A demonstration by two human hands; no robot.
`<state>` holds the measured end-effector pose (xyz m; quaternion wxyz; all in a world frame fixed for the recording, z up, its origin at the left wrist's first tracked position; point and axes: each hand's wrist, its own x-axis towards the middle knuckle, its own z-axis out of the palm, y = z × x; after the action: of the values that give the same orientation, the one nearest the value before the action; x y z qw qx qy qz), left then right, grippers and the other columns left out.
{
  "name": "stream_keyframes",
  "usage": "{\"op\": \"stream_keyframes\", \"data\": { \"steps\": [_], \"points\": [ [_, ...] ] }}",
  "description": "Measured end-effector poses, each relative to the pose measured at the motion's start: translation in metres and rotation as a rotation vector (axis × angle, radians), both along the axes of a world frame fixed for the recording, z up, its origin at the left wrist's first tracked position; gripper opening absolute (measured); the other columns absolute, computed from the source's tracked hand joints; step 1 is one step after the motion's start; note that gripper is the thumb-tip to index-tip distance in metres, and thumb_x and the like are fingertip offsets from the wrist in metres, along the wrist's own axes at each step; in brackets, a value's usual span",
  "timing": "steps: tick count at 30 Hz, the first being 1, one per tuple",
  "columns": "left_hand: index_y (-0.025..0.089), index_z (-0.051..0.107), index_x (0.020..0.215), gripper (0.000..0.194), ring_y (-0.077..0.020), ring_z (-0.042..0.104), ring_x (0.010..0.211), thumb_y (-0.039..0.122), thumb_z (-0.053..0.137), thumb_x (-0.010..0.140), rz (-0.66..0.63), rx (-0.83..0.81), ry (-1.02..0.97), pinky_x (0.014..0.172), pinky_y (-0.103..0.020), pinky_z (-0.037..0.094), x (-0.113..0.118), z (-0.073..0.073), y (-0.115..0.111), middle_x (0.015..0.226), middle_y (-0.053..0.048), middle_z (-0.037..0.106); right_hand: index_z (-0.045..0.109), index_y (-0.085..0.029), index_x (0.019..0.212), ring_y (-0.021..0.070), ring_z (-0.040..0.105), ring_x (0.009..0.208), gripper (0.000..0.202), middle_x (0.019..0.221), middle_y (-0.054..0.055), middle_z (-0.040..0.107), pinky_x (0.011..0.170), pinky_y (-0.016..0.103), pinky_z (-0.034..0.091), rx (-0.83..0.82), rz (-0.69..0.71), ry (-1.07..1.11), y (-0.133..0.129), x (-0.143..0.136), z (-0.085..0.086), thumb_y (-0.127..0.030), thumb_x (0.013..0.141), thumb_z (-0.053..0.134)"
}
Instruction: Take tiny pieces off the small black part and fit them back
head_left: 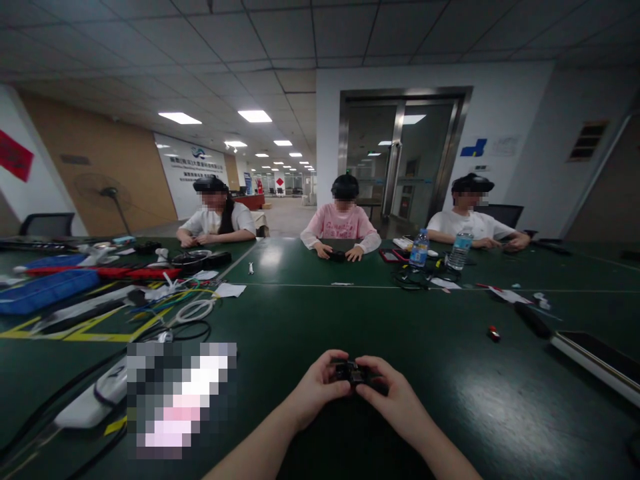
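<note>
Both my hands meet over the near middle of the dark green table [280, 327]. Between them is a small black object [355, 375] with a greyish patch on top; it is too dark and small for me to tell its kind. My left hand [320, 383] pinches its left side between thumb and fingers. On the other side my right hand [387, 387] grips it the same way. The fingers hide part of its edges, and I cannot tell whether it touches the table.
Left of my hands lie a white power strip [95, 393], a pixelated bright patch, cables and blue trays [47, 293]. To the right are a small red object [493, 333] and a flat dark-topped device [600, 360]. Bottles [419, 250] stand farther back. Three people sit opposite, wearing headsets.
</note>
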<state>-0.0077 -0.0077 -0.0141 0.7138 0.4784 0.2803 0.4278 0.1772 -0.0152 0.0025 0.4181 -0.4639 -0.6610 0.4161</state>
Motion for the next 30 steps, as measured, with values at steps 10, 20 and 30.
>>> {"op": "stream_keyframes", "data": {
  "steps": [10,20,30],
  "points": [
    [0.019,0.048,0.106,0.045,-0.0171,0.059,0.084,0.025,0.071,0.068,0.067,-0.019,0.052,0.076,-0.033,0.046,0.003,0.002,-0.001,0.098,-0.006,0.057,0.065,-0.030,0.096,0.0244,0.055,0.104,0.033,0.105,0.002,0.063,0.090,0.038,0.043,0.127,0.046,-0.047,-0.006,-0.004,0.006,-0.014,0.068,0.062],
    [0.019,0.049,0.103,0.044,-0.0162,0.057,0.082,0.018,0.071,0.065,0.091,0.008,0.104,0.072,-0.030,0.045,0.005,0.007,-0.003,0.093,-0.004,0.058,0.064,-0.030,0.098,0.0239,0.057,0.101,0.034,0.105,0.001,0.063,0.088,0.037,0.045,0.162,0.067,-0.115,-0.008,-0.004,0.010,-0.014,0.068,0.063],
    [0.018,0.048,0.102,0.045,-0.0134,0.056,0.073,0.020,0.072,0.063,0.108,0.005,0.114,0.069,-0.029,0.044,0.007,0.012,-0.005,0.090,-0.003,0.057,0.060,-0.027,0.099,0.0209,0.057,0.100,0.031,0.103,0.001,0.063,0.088,0.034,0.044,0.144,0.096,-0.181,-0.008,-0.003,0.010,-0.015,0.071,0.063]
  ]
}}
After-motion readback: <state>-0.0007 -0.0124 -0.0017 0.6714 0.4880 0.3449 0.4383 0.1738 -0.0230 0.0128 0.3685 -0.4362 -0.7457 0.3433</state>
